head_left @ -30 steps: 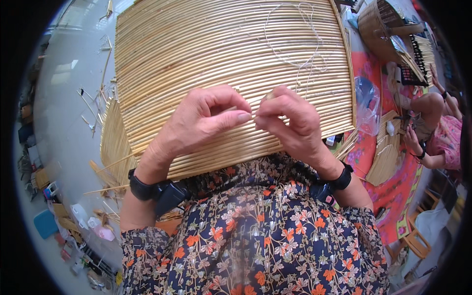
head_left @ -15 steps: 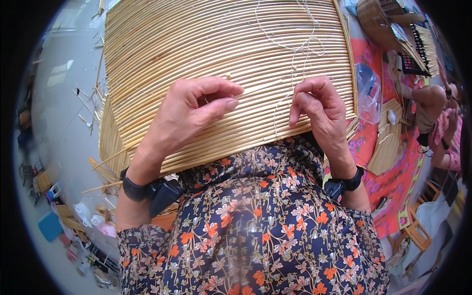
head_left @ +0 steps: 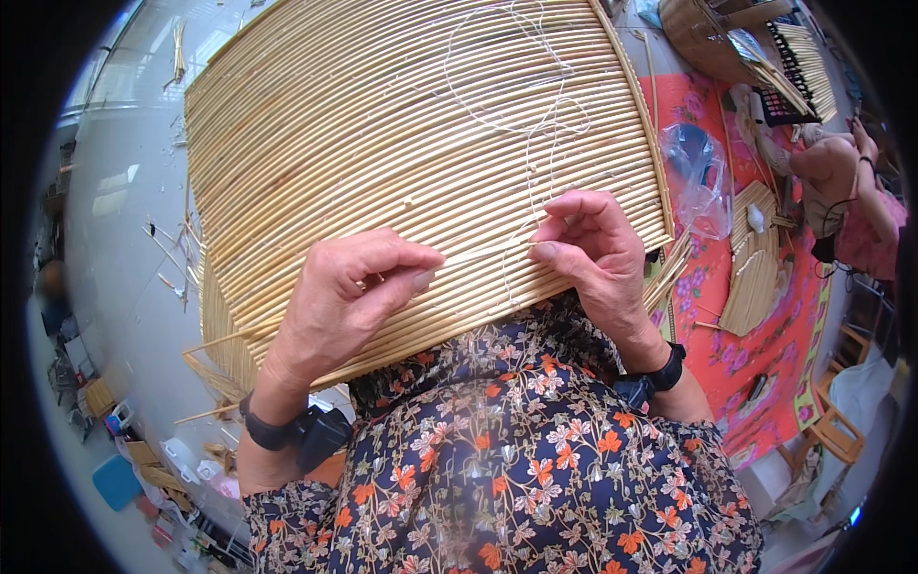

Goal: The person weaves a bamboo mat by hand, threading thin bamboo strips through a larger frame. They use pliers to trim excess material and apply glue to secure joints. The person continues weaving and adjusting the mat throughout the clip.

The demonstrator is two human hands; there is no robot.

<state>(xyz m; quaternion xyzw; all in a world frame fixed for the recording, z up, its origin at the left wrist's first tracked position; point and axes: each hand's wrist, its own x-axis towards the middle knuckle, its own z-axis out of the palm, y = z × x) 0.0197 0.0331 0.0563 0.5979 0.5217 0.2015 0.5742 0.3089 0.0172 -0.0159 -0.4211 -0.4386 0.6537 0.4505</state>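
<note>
A wide mat of straw-coloured stalks [head_left: 382, 153] lies before me, its near edge against my patterned shirt. White thread [head_left: 476, 119] loops loosely over its far right part and runs down toward my right hand. Between my two hands a pale length of this thread stretches nearly straight above the stalks. My left hand [head_left: 349, 292] is closed, thumb and forefinger pinched at the strand's left end. My right hand [head_left: 607, 258] pinches its other end with thumb and fingertips, the remaining fingers curled. The very tips of the thread are too fine to make out.
Right of the mat, a clear plastic bag [head_left: 703, 177] and a smaller stalk panel [head_left: 751, 263] lie on a red floral sheet [head_left: 693, 325]. A seated person [head_left: 832, 182] is beyond, near a basket [head_left: 703, 43]. Loose stalks litter the left floor.
Both hands have come lower in view, and the right has moved left, nearer the other. A strand now shows taut between them. The view has tilted, shifting the mat.
</note>
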